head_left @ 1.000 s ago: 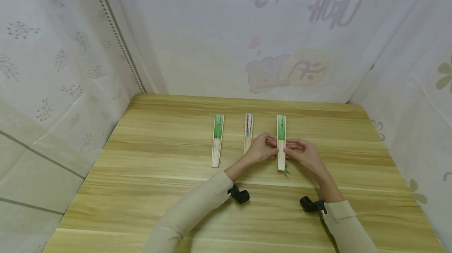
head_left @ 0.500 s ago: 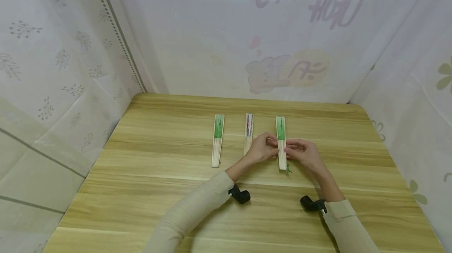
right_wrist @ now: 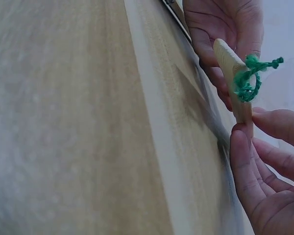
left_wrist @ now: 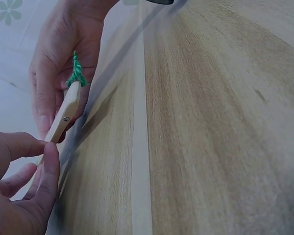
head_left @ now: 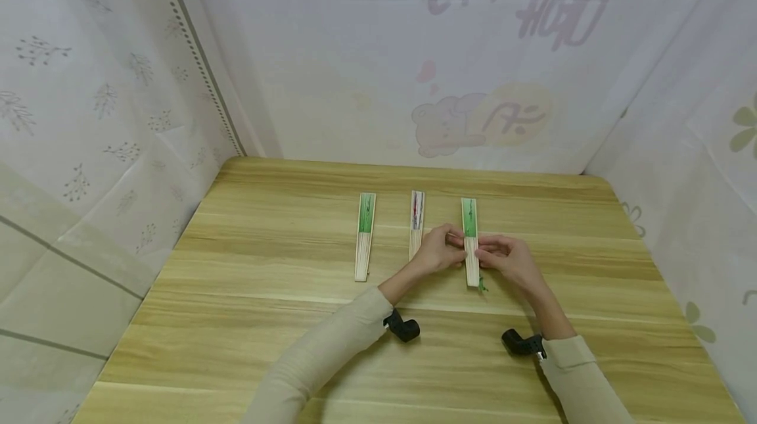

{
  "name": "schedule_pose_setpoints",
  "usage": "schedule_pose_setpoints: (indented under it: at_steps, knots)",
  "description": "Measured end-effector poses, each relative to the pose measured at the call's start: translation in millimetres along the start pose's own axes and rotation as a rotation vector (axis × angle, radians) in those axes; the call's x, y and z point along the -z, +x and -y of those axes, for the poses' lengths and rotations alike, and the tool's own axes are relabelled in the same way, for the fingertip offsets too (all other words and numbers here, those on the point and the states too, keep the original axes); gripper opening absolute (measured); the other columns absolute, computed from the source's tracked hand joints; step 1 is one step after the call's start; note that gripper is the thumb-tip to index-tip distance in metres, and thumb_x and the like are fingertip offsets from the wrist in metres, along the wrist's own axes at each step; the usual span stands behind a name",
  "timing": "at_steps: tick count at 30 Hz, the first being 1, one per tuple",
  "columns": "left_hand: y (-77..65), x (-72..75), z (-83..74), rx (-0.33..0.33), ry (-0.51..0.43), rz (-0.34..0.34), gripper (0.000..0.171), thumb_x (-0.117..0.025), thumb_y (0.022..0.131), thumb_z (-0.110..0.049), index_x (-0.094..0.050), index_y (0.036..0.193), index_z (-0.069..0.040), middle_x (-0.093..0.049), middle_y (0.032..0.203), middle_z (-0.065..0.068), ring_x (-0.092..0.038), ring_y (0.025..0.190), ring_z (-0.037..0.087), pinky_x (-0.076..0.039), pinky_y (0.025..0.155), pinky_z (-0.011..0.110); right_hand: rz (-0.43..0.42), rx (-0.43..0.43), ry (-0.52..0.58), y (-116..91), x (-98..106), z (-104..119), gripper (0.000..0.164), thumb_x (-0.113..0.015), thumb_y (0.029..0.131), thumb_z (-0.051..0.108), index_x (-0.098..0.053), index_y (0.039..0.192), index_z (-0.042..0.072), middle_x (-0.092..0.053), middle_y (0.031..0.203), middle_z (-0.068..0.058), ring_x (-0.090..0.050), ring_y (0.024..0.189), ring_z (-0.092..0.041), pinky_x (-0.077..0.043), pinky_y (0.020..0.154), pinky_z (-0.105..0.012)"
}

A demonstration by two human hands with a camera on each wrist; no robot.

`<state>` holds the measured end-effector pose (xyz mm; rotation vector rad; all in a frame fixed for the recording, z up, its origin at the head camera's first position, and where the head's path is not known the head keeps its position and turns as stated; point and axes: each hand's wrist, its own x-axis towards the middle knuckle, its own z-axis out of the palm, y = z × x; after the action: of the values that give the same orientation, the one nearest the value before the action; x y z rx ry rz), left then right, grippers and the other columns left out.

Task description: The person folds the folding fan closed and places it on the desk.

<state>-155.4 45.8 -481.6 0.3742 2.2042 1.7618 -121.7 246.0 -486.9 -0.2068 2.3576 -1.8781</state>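
Observation:
A folded hand fan (head_left: 470, 219) with green leaf and pale wooden ribs is held between both hands, its printed end pointing away. My left hand (head_left: 436, 250) pinches its left edge between thumb and fingers. From the other side, my right hand (head_left: 513, 262) pinches the right edge. Both wrist views show the fan's wooden end (right_wrist: 230, 61) tilted and raised off the table, with a green cord loop (left_wrist: 76, 74) hanging from it. Left of the hands lie two more folded fans: one with a white, red-marked leaf (head_left: 417, 210), partly hidden by my left hand, and a green one (head_left: 365, 233).
The wood-grain table (head_left: 248, 306) stretches around the fans, its far edge against a pale printed cloth (head_left: 331, 82). Black camera mounts (head_left: 405, 328) sit at both wrists, low over the tabletop.
The held fan's printed end has swung slightly left and a little toward me. Both hands keep their pinch and have hardly moved. The other two fans lie as before.

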Motion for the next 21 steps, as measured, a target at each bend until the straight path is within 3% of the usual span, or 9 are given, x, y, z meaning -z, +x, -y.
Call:
schedule_pose_setpoints:
  at_steps: [21]
  knots:
    - [-0.4, 0.8, -2.1, 0.012, 0.007, 0.016, 0.032, -0.074, 0.088, 0.008, -0.061, 0.116, 0.004, -0.067, 0.102, 0.014, -0.069, 0.067, 0.019, -0.059, 0.062, 0.03, -0.018, -0.016, -0.048, -0.3, -1.0, -0.2, 0.04, -0.072, 0.096, 0.004, -0.058, 0.127, -0.018, -0.066, 0.108, -0.027, -0.07, 0.087, -0.019, -0.058, 0.077, -0.03]
